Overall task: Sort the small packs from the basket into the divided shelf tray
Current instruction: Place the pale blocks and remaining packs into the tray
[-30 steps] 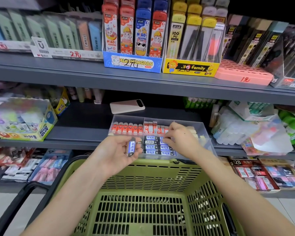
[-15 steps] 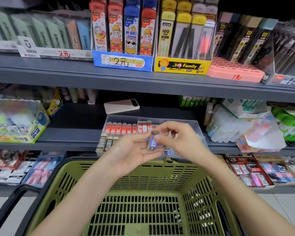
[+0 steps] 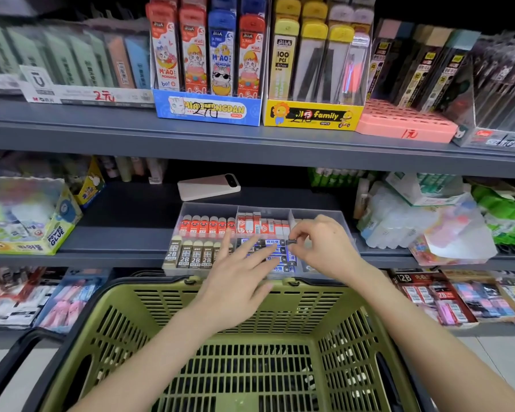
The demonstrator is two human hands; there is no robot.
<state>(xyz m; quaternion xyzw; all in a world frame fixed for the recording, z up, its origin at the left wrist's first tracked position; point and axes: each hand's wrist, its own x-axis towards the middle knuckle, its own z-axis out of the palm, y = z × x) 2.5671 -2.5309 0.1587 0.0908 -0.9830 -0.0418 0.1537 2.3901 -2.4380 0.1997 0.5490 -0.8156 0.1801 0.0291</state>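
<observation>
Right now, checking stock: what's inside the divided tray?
Red packs and red-white packs at the back, beige 2B packs front left, blue packs mid-front. The right hand hides most of the front-right section.

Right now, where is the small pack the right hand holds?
Head view, centre-right: the dark-ended pack is pinched in the right hand, over the blue-and-white packs in the front middle compartment of the clear divided tray.

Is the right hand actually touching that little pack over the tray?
Touching. Head view: the right hand pinches the small pack between thumb and fingertip, above the divided tray.
</observation>
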